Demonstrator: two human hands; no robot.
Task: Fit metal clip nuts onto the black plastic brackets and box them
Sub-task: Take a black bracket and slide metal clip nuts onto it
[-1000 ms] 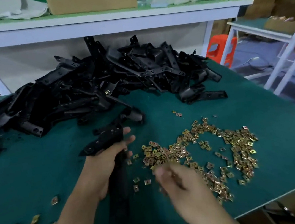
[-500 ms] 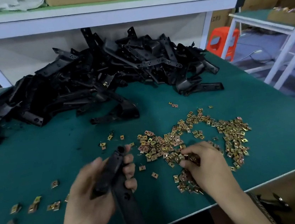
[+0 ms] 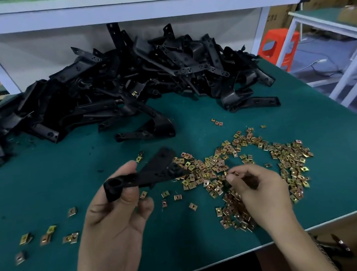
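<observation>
My left hand [image 3: 115, 215] grips one black plastic bracket [image 3: 153, 172] by its round socket end, holding it level above the green table [image 3: 44, 185]; the flat arm points right toward the nuts. My right hand [image 3: 258, 190] rests over the scatter of brass-coloured clip nuts [image 3: 250, 162], its fingertips pinching a clip nut at about the pile's near middle. A big heap of black brackets [image 3: 122, 90] lies across the back of the table.
Stray clip nuts [image 3: 48, 235] lie at the near left. A white shelf [image 3: 135, 7] overhangs the back. The table's front edge [image 3: 211, 264] runs close under my wrists. An orange stool [image 3: 279, 46] and a white frame stand to the right.
My left hand has turned the bracket from pointing down toward me to lying level, arm to the right. My right hand stayed on the nut pile, fingers closing on a nut.
</observation>
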